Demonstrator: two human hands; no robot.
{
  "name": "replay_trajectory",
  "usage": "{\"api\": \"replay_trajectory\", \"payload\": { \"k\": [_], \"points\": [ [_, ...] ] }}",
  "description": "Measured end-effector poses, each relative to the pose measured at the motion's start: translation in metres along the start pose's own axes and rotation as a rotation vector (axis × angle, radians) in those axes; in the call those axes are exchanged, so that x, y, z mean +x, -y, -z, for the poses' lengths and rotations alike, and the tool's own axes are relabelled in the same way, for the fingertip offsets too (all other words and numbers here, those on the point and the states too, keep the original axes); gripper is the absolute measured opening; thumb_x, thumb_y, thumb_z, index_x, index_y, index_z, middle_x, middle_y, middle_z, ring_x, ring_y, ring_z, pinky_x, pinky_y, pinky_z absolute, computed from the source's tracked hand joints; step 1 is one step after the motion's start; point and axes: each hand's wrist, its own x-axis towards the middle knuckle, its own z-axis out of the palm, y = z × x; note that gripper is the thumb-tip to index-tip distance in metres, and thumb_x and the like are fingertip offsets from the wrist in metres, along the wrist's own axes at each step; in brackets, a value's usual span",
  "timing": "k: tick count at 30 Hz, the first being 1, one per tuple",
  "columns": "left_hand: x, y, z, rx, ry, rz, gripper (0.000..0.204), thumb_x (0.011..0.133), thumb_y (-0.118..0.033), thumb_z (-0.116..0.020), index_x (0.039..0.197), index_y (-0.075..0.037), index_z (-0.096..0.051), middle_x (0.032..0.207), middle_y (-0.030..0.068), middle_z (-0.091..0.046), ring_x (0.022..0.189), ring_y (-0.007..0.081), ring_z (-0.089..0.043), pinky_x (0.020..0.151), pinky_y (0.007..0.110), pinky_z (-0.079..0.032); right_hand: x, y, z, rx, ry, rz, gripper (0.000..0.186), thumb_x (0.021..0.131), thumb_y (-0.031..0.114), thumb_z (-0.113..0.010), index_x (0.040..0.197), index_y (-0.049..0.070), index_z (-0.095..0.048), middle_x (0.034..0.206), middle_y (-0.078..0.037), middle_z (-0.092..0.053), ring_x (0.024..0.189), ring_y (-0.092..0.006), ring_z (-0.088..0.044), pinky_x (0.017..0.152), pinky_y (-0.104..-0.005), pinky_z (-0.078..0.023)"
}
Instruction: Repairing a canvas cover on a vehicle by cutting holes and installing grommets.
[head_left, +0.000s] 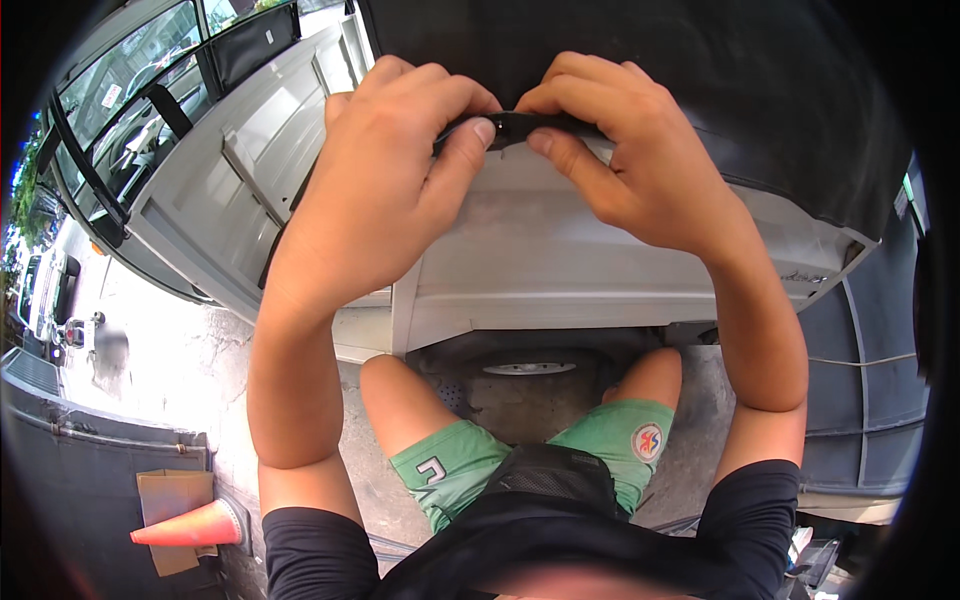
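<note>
A large black sheet cover (680, 50) hangs down over the upper side of a white vehicle body (560, 255). My left hand (385, 165) pinches the lower edge of this cover between thumb and fingers. Close beside it, my right hand (645, 150) grips the same edge, thumb below and fingers above. Between the two thumbs a short stretch of the black edge shows, with a small shiny spot on it that I cannot make out. Fingertips partly hide the edge on both sides.
Below the white panel is a dark wheel (530, 365), between my knees. Windowed vehicle framing (130, 130) stands at the left. An orange traffic cone (195, 523) lies against cardboard (175, 495) at the lower left. Dark panels (850, 400) stand at the right.
</note>
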Motion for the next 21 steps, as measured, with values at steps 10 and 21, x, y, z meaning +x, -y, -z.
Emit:
{"api": "replay_trajectory", "payload": {
  "k": [10,21],
  "points": [
    [-0.003,-0.004,-0.010,0.095,-0.082,-0.068,0.016,0.089,-0.013,-0.076,0.101,-0.003,-0.074,0.086,0.0056,-0.065,0.088,0.0248,-0.058,0.081,0.038,-0.042,0.002,-0.004,-0.004,-0.068,0.007,0.036,0.012,0.089,0.010,-0.069,0.101,0.006,-0.070,0.093,-0.007,-0.065,0.086,-0.0266,-0.064,0.077,-0.0387,-0.039],
    [0.000,0.000,-0.022,0.102,-0.171,-0.078,0.010,0.084,-0.009,-0.076,0.092,-0.005,-0.074,0.079,0.0025,-0.064,0.082,0.0220,-0.058,0.079,0.037,-0.040,0.004,-0.006,-0.002,-0.008,-0.011,0.092,0.019,0.084,-0.001,-0.072,0.102,0.002,-0.070,0.092,-0.009,-0.066,0.079,-0.0291,-0.062,0.072,-0.0380,-0.047]
  ]
}}
